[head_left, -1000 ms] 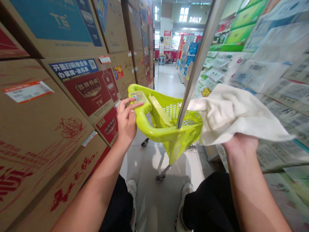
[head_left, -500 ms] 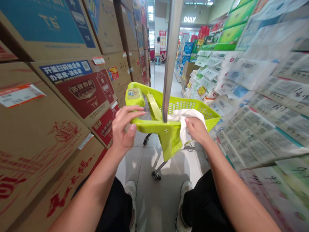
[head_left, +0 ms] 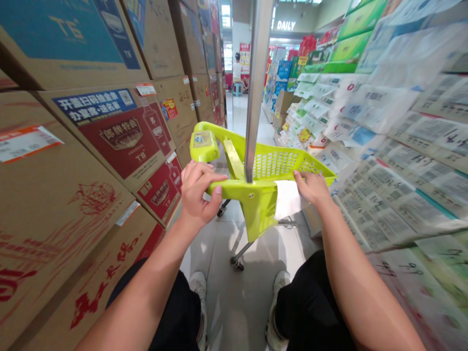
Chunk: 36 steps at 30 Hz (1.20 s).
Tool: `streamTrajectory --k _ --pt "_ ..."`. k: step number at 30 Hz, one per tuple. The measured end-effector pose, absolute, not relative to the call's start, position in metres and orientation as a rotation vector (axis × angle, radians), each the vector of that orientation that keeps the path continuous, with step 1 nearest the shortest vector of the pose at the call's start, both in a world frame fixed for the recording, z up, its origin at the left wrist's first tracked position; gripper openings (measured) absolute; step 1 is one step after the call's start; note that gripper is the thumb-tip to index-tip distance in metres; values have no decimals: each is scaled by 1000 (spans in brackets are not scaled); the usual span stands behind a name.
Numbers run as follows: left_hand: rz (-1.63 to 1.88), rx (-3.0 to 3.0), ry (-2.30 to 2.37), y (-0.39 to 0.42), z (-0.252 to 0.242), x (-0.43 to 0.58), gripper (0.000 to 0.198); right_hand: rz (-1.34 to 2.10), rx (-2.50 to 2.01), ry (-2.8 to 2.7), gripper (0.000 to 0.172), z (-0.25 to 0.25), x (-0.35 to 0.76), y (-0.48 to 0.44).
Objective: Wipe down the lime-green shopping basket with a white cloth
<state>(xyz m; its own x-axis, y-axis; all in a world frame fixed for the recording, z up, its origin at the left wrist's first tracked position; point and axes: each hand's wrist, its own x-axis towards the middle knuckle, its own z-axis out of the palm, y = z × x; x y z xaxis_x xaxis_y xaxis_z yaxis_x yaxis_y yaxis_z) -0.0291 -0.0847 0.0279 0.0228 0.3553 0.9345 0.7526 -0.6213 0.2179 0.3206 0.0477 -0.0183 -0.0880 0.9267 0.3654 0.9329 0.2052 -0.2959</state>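
Observation:
A lime-green shopping cart basket (head_left: 259, 209) on wheels stands in front of me, with a metal pole (head_left: 256, 97) rising from it. My left hand (head_left: 199, 190) is at the basket's near left rim, fingers over the top and thumb on the near side. A white cloth (head_left: 287, 201) lies flat over the near right side of the basket. My right hand (head_left: 312, 186) grips the cloth at the rim, thumb on top; its other fingers are partly hidden. Beyond my left hand, a green box-shaped part (head_left: 204, 145) with a label sits on the basket's corner.
Stacked cardboard cartons (head_left: 117, 141) wall the aisle on the left. On the right rise piles of plastic-wrapped paper packs (head_left: 391, 195) with handwritten prices. A person (head_left: 237, 70) is far down the aisle. My shoes (head_left: 198, 287) flank a cart wheel (head_left: 237, 264).
The bunched cloth has been spread flat over the basket's side. My right hand has moved right along the rim, and my left hand has shifted slightly right, onto the rim.

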Motion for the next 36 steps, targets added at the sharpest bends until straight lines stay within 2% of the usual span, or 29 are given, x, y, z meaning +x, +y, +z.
streamTrajectory --k 3,7,13,15,20,22,29,32,36 --pt "-1646 -1966 -1034 -82 26 -29 36 -86 -1417 -2095 59 -19 304 37" --pt "-1734 -1887 -941 -74 22 -30 32 -28 -1264 -2145 65 -16 256 5" --pt "-1819 -1814 -1012 -65 15 -50 43 -74 -937 -2225 55 -2 230 -20" --pt "-1768 -1862 -1094 -62 15 -62 50 -104 -975 -2294 55 0 247 -9" --pt "-1726 -1900 -1169 -55 17 -83 59 -26 -1533 -2340 66 -9 292 22" --pt "-1774 -1874 -1115 -54 18 -83 55 -67 -1528 -2341 68 -12 286 21" --pt "-1727 -1788 -1202 -58 17 -69 47 1 -1049 -2279 79 -4 209 -17" --pt "-1711 -1782 -1233 -56 17 -73 48 -34 -1202 -2328 82 -1 215 -13" --pt "-1696 -1785 -1278 -55 15 -81 44 -77 -1582 -2318 75 -6 258 9"
